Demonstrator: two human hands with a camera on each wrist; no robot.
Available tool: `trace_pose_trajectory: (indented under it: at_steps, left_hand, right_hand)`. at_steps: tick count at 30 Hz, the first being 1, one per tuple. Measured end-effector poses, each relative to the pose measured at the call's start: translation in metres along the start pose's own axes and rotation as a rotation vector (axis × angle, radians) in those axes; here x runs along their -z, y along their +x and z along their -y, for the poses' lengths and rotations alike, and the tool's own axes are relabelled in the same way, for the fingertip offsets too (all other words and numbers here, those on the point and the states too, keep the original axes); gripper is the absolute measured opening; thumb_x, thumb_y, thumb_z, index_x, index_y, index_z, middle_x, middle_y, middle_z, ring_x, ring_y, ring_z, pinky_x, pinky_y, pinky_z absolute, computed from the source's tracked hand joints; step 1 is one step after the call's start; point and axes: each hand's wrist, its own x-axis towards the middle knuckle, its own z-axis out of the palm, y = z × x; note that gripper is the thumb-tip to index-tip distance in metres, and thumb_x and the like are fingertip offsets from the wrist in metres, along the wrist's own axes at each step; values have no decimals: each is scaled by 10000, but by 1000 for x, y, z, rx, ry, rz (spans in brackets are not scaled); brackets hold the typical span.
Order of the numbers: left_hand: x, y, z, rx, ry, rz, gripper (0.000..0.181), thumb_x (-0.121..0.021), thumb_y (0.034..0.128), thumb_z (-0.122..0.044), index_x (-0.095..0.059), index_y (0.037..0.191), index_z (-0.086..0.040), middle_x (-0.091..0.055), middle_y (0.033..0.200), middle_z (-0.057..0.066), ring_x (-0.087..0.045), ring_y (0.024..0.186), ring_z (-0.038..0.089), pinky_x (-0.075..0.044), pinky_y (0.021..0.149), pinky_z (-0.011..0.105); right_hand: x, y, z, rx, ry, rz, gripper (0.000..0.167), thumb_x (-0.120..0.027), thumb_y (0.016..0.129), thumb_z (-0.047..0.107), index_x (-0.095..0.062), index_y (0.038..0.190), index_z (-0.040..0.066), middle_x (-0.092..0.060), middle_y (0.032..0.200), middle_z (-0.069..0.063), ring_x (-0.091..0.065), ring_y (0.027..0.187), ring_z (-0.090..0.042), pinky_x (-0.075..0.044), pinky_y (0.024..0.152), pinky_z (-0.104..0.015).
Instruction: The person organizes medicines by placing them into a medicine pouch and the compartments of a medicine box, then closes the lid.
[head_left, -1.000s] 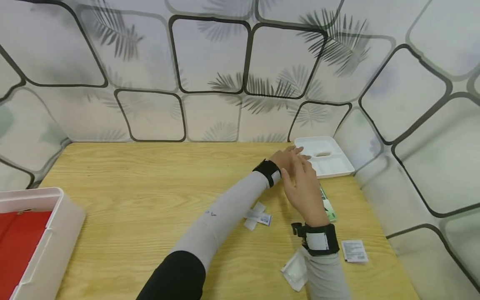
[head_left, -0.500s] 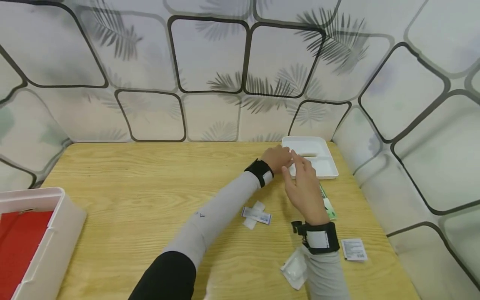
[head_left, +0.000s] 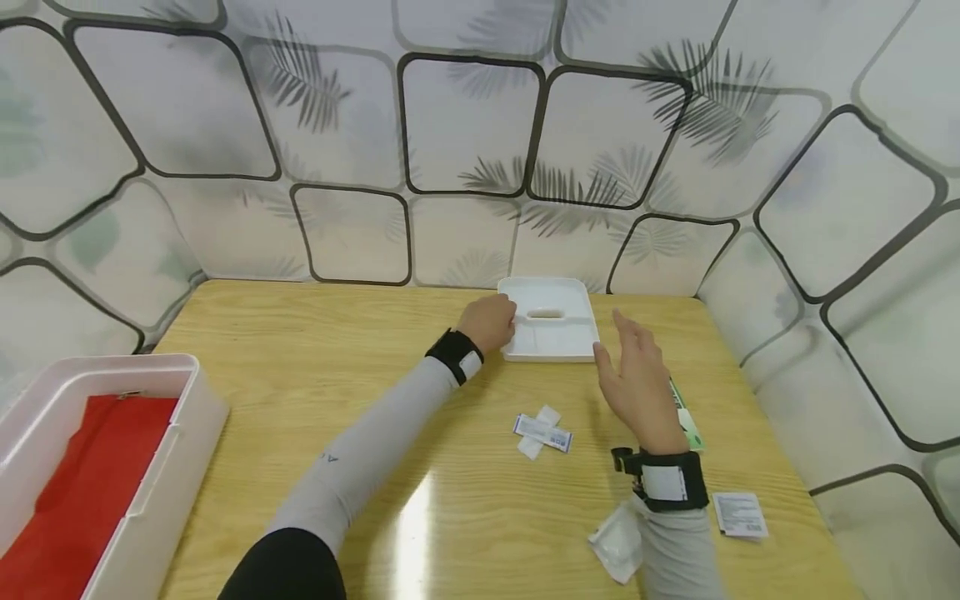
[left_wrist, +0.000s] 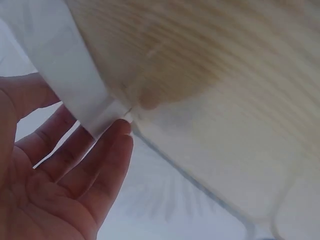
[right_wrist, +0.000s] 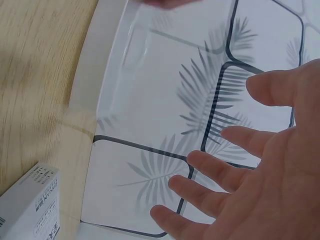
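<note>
A two-compartment white plastic tray [head_left: 557, 340] sits at the back of the wooden table [head_left: 330, 333], near the patterned wall. The left hand [head_left: 489, 323] grips its left edge between thumb and curled fingers. Beyond its right side, the right hand [head_left: 639, 385] is spread wide, holding nothing, partly covering a green-and-white box [head_left: 690, 425]. Nearer lie a blue-printed sachet [head_left: 551, 434] across a white strip [head_left: 531, 450], a printed square packet [head_left: 740, 515] and, leftward, a white bin [head_left: 176, 467] holding red fabric [head_left: 105, 467].

Head view bright; white glare streak on table [head_left: 322, 358]; left-wrist view hazy, probably motion-blurred; right-wrist view clearer.
</note>
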Motion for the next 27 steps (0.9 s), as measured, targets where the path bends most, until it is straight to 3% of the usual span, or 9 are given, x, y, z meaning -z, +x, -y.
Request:
trace_pose_trajectory:
  at_steps: [2, 5, 10, 20, 27]
  left_hand:
    - [4, -15, 16, 13, -32, -6, 88, -603, 986, -128, -643, 1032, -64, -671, 974, 82, -631, 808, 201, -553, 693, 354]
    - [12, -40, 37, 46, -79, -8, 163, -626, 962, -75, -607, 1122, -52, -694, 1020, 122, -643, 829, 234, -554, 725, 380]
    - [27, -83, 61, 125, -117, 19, 144, -606, 944, -11, -660, 1076, -29, -714, 1022, 139, -643, 853, 250, -556, 778, 404]
    - [40, -153, 79, 188, -168, -40, 165, -591, 934, 40, -697, 831, -31, -708, 844, 100, -594, 704, 204, -534, 681, 359]
    - [42, -203, 89, 236, -193, -37, 170, -627, 904, 45, -690, 772, -42, -687, 793, 79, -568, 668, 183, -509, 642, 330]
  right_hand:
    - [0, 1, 0, 9, -3, 12, 626, -438, 1076, 354, -247, 1614, 97, -271, 1594, -281, -278, 1443, -520, -280, 1067, -747]
    - [-2, 2, -1, 31, 1, 29, 617, -419, 1081, 363, -256, 1609, 88, -260, 1594, -289, -274, 1435, -535, -280, 1056, -753]
    - [-4, 1, -2, 31, 0, 69, 632, -394, 1086, 397, -241, 1614, 87, -240, 1599, -296, -260, 1425, -557, -276, 1037, -766]
    - [-1, 1, -11, 40, -38, 114, 614, -456, 1072, 374, -346, 1555, 12, -280, 1556, -332, -292, 1385, -586, -329, 1010, -753]
    - [-8, -1, -5, 132, -52, 271, 474, -584, 1033, 299, -557, 1397, -3, -431, 1403, -309, -414, 1279, -519, -410, 979, -668]
